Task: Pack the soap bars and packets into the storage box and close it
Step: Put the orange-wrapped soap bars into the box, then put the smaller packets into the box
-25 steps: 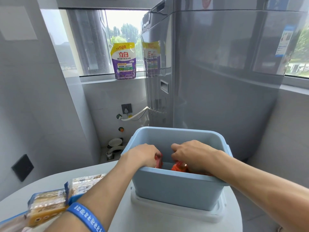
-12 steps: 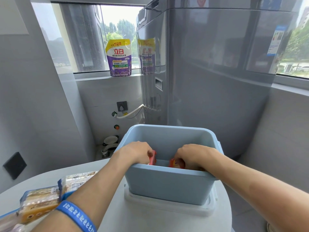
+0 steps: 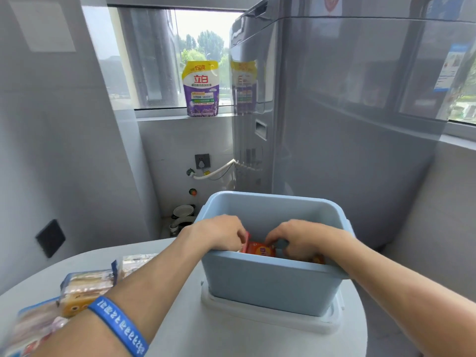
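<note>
A light blue storage box (image 3: 273,284) stands on its white lid (image 3: 270,318) on the round white table (image 3: 195,331). Both hands reach over the near rim into the box. My left hand (image 3: 221,234) pinches the edge of a red-orange packet (image 3: 258,249) inside. My right hand (image 3: 300,239) grips the same packet's other side, with more orange packaging (image 3: 318,259) under it. The box's near wall hides what lies deeper. Several wrapped soap bars (image 3: 85,287) lie on the table at the left, partly behind my left forearm.
A tall grey appliance (image 3: 347,124) stands right behind the box. A purple and yellow detergent pouch (image 3: 201,88) sits on the windowsill. A wall socket, hose and drain pipe are on the wall beyond the table's far edge.
The two hands have drawn slightly apart inside the box, showing more of the red-orange packet between them. The camera has shifted a little.
</note>
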`<action>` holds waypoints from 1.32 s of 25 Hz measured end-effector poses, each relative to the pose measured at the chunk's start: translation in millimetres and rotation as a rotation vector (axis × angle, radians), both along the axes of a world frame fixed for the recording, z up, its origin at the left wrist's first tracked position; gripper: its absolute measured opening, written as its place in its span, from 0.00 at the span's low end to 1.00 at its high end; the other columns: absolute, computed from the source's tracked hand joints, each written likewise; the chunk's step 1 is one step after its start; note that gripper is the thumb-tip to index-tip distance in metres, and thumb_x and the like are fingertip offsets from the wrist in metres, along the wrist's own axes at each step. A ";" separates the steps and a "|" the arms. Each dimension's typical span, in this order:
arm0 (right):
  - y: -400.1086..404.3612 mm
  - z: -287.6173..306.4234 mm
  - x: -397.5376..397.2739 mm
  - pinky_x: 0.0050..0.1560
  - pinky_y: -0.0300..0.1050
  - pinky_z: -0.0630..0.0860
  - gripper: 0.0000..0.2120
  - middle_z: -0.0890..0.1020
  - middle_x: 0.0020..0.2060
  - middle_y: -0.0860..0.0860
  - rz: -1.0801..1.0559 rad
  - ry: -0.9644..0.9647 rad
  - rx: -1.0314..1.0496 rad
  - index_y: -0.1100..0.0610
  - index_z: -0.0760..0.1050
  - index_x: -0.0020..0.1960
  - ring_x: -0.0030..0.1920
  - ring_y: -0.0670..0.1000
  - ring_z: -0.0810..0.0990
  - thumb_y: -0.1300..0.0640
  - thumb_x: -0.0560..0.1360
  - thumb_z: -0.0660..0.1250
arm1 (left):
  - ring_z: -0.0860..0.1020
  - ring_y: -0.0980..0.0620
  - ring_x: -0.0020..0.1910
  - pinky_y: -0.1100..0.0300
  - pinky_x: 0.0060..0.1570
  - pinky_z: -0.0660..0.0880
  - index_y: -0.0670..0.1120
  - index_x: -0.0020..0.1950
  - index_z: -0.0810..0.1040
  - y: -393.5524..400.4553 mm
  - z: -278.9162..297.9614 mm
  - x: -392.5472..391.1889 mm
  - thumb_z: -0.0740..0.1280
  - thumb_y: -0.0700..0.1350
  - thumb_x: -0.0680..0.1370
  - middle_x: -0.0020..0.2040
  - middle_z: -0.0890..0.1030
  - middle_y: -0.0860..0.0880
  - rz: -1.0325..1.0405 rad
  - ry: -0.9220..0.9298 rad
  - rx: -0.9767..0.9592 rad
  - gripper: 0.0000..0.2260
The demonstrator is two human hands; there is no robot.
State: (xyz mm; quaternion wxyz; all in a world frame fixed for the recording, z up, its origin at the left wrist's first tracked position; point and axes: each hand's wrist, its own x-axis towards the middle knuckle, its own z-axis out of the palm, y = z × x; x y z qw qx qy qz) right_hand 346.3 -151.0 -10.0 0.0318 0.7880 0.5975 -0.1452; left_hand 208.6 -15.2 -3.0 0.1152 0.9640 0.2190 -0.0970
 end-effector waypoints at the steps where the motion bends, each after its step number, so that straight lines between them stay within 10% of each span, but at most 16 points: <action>1: 2.0 9.5 -5.7 0.54 0.41 0.72 0.20 0.82 0.59 0.48 -0.009 0.020 0.096 0.46 0.77 0.62 0.55 0.50 0.78 0.61 0.73 0.64 | 0.79 0.49 0.55 0.58 0.53 0.74 0.53 0.57 0.82 -2.7 3.4 -15.0 0.61 0.41 0.74 0.56 0.83 0.52 0.040 -0.210 -0.019 0.16; 4: 11.6 41.5 -35.9 0.41 0.29 0.70 0.14 0.85 0.44 0.39 -0.042 0.160 0.390 0.44 0.82 0.50 0.39 0.35 0.79 0.61 0.73 0.66 | 0.80 0.55 0.45 0.62 0.45 0.74 0.53 0.50 0.83 0.8 6.4 -72.5 0.62 0.42 0.73 0.47 0.84 0.54 0.130 -0.763 -0.047 0.13; 7: 24.8 57.1 -91.1 0.33 0.26 0.67 0.11 0.80 0.33 0.37 0.027 0.167 0.656 0.46 0.83 0.43 0.33 0.31 0.75 0.61 0.72 0.66 | 0.79 0.59 0.39 0.71 0.42 0.74 0.50 0.48 0.84 26.6 -5.2 -139.4 0.64 0.39 0.73 0.45 0.85 0.52 0.363 -0.899 -0.031 0.11; 13: 60.1 -7.0 -205.6 0.44 0.48 0.75 0.11 0.82 0.50 0.47 0.344 0.032 0.632 0.50 0.77 0.54 0.50 0.52 0.76 0.58 0.74 0.63 | 0.72 0.44 0.63 0.49 0.60 0.70 0.52 0.64 0.74 72.5 -59.4 -222.1 0.67 0.51 0.71 0.64 0.77 0.47 0.642 -0.158 0.099 0.20; 20: 135.0 -84.5 -201.8 0.59 0.55 0.72 0.43 0.52 0.79 0.51 0.034 -0.063 0.268 0.49 0.46 0.77 0.72 0.60 0.61 0.64 0.70 0.64 | 0.68 0.44 0.63 0.46 0.63 0.63 0.49 0.61 0.74 107.5 -80.5 -214.1 0.68 0.52 0.73 0.62 0.76 0.47 0.621 -0.010 0.153 0.18; 24: 148.7 -108.3 -202.6 0.66 0.53 0.66 0.45 0.56 0.77 0.51 0.102 0.019 0.352 0.47 0.47 0.77 0.72 0.57 0.59 0.63 0.67 0.67 | 0.73 0.44 0.58 0.50 0.61 0.65 0.51 0.58 0.77 105.0 -93.8 -220.0 0.71 0.56 0.69 0.56 0.79 0.49 0.601 -0.157 0.301 0.20; 28: 136.9 -85.7 -210.8 0.46 0.50 0.74 0.25 0.79 0.50 0.49 -0.067 0.123 0.499 0.50 0.69 0.56 0.48 0.53 0.75 0.48 0.61 0.70 | 0.74 0.45 0.53 0.51 0.57 0.68 0.52 0.55 0.77 97.1 -65.0 -227.0 0.72 0.59 0.64 0.52 0.79 0.49 0.597 -0.226 0.365 0.22; 30: 115.9 -53.4 -209.6 0.42 0.54 0.80 0.19 0.81 0.41 0.52 -0.279 0.634 0.584 0.50 0.71 0.49 0.41 0.53 0.79 0.49 0.59 0.68 | 0.77 0.47 0.47 0.55 0.45 0.73 0.52 0.51 0.78 94.3 -35.3 -229.7 0.74 0.62 0.62 0.48 0.80 0.50 0.727 -0.472 0.153 0.23; 33: 74.6 -4.6 -195.9 0.47 0.60 0.83 0.21 0.83 0.48 0.57 -0.415 1.221 0.645 0.54 0.71 0.54 0.45 0.56 0.85 0.55 0.61 0.69 | 0.82 0.50 0.37 0.59 0.31 0.75 0.47 0.52 0.83 77.3 11.3 -230.7 0.73 0.66 0.65 0.45 0.85 0.48 0.749 -1.081 -0.806 0.26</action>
